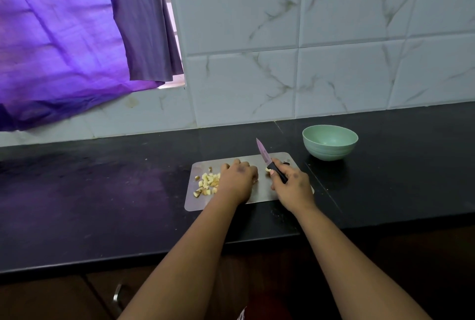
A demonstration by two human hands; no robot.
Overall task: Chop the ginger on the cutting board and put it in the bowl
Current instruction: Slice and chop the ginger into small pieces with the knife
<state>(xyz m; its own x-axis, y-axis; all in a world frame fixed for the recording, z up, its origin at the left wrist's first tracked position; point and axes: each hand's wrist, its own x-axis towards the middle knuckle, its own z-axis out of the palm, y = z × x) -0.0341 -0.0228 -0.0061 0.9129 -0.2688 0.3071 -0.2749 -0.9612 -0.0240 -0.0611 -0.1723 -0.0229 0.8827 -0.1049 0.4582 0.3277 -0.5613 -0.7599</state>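
Right hand (290, 186): grips knife (267, 159), blade raised off the board.
Left hand (237, 178): knuckles up on cutting board (262, 191); grip unclear.
Ginger (207, 183): chopped pile beside left hand.
Bowl (330, 142): right of board.

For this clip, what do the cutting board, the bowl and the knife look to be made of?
Cutting board: thin, flat, dull grey sheet with rounded corners, probably brushed steel, possibly plastic. Bowl: matte pale green with faint rings, likely plastic or fibre composite, perhaps ceramic. Knife: black handle, likely plastic; the smooth blade looks pinkish, so coated or tinted by the light.
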